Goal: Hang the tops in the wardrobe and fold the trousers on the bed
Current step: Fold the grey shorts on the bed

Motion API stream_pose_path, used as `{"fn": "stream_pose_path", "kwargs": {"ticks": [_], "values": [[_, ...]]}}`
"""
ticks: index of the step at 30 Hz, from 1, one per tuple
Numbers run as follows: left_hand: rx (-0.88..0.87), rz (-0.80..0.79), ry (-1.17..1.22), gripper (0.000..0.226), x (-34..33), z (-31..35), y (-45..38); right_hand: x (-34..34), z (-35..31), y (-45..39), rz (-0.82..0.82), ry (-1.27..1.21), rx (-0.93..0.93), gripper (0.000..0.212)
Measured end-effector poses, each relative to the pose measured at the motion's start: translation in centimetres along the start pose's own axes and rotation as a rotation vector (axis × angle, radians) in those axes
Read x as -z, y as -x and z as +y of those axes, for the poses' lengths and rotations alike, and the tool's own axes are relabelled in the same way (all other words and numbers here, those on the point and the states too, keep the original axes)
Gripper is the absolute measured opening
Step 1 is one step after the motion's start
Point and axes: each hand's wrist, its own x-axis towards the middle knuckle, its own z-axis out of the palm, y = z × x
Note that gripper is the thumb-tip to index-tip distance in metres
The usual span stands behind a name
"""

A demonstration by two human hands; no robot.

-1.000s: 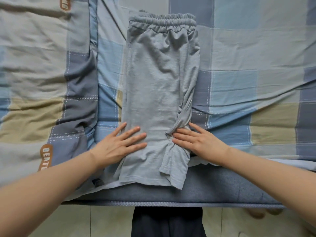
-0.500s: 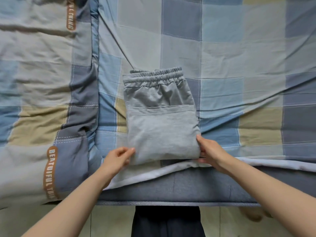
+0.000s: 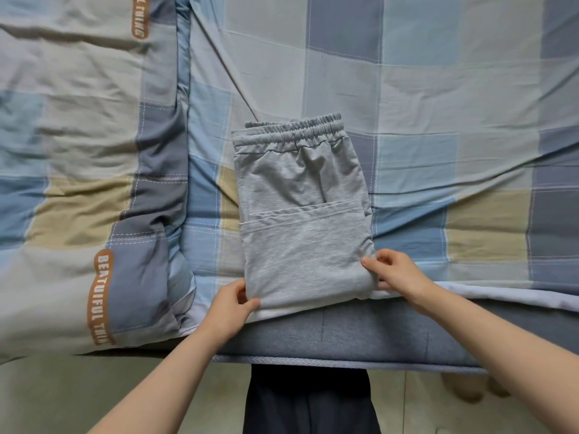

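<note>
A pair of light grey jersey trousers with a gathered elastic waistband (image 3: 302, 211) is lying folded into a compact rectangle on the bed, close to its near edge. The waistband is lying at the far end, and the leg hems are lying doubled up over the seat, making a straight seam line across the middle of the bundle.

The left hand (image 3: 230, 305) is pinching the near left corner of the folded trousers, thumb on top of the cloth and fingers curled beneath the edge. The right hand (image 3: 396, 272) is gripping the near right corner, thumb pressing on the top layer and fingers wrapping round the thick folded side.

The trousers are resting on a checked cotton bedsheet in pale blue, grey and beige squares (image 3: 438, 136), which is wrinkling in long creases towards the right. A white sheet border is showing just under the near fold. To the left, a puffy quilt in the same check with brown lettered patches (image 3: 78, 151) is lying bunched along the bed, just beside the trousers but not touching them. Below the sheet, the dark blue-grey mattress side (image 3: 360, 333) is running across the view, and the person's dark trousers (image 3: 308, 402) are showing above a pale tiled floor (image 3: 94, 386).
</note>
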Motion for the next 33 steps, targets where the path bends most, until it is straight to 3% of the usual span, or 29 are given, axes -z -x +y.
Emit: {"fn": "stream_pose_path", "kwargs": {"ticks": [2,4,6,7,10,12,15,20,24,26,28,29,30,33], "values": [[-0.061,0.131,-0.158,0.034,0.0,0.1,0.1,0.7,-0.6,0.2,0.221,0.372,0.287,0.017],[-0.204,0.305,-0.278,0.060,0.5,0.5,0.3,1.5,-1.5,0.4,0.375,0.761,0.694,0.038],[-0.407,0.385,-0.508,0.087,1.6,1.1,0.0,2.0,-2.3,0.5,0.349,1.070,1.090,0.057],[-0.516,0.372,-0.693,0.097,2.3,1.2,-0.5,2.2,-2.3,0.3,0.259,1.246,1.237,0.062],[-0.804,0.157,-1.277,0.101,3.9,1.8,-2.7,3.2,-1.7,-1.4,0.007,1.667,1.393,0.064],[-0.922,0.060,-1.457,0.087,4.3,2.0,-4.6,3.8,-1.3,-3.6,-0.010,1.816,1.392,0.066],[-1.012,0.038,-1.580,0.072,4.6,2.3,-7.1,3.7,-1.8,-6.6,0.007,1.920,1.401,0.067],[-0.966,-0.001,-1.567,0.070,4.4,2.8,-7.9,3.2,-2.2,-6.8,-0.017,1.796,1.378,0.066],[-0.945,-0.143,-1.368,0.078,3.4,3.4,-5.1,3.5,-1.1,-4.6,-0.105,1.551,1.372,0.048],[-0.901,-0.301,-1.183,0.087,2.6,2.7,-4.4,3.4,-0.5,-2.7,-0.250,1.314,1.176,0.047],[-0.616,-0.521,-0.837,0.073,2.9,1.5,-3.8,3.6,-0.2,-0.1,-0.393,0.940,0.843,0.042],[-0.461,-0.518,-0.661,0.056,3.2,1.4,-3.5,3.8,-0.3,0.9,-0.385,0.742,0.717,0.034],[-0.366,-0.418,-0.475,0.042,3.7,1.7,-3.1,3.8,-0.5,1.4,-0.316,0.556,0.653,0.030],[-0.193,-0.111,0.104,0.023,3.8,4.2,-2.2,3.9,-1.4,1.6,-0.036,0.071,0.492,0.050]]}}
